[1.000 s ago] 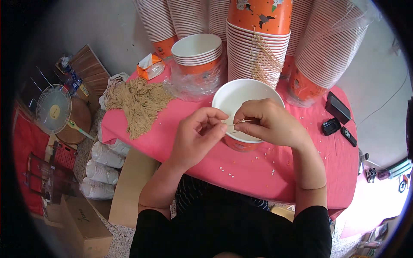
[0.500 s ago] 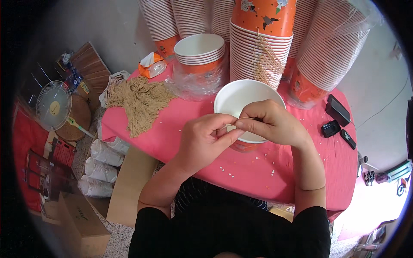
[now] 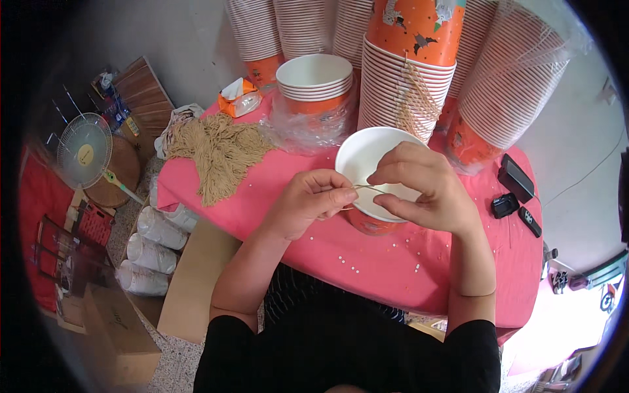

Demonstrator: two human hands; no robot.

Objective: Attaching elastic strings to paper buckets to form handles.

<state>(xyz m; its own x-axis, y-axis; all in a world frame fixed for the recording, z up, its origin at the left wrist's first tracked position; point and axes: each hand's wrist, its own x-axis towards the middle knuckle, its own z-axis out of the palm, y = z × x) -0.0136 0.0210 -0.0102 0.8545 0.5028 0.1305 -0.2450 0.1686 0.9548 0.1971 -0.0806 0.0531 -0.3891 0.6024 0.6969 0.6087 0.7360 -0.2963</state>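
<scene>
My left hand is closed in a pinch on a thin tan cord above the near rim of a paper bucket. My right hand hangs over the same bucket, its thumb and fingers apart around the cord's free stretch; whether a fingertip touches it I cannot tell. The paper bucket stands upright, white inside and orange outside, its right part hidden by my right hand. On the left of the table lies a bundle of tan cords.
Behind stand a tall stack of orange buckets with cords hanging down its side, a short bucket stack in plastic and a wrapped stack. Small white bits dot the pink tablecloth. A black case lies right.
My right thumb and fingers have parted and drawn back to the right, baring the cord. My left hand keeps its pinch. The whole view has shifted slightly.
</scene>
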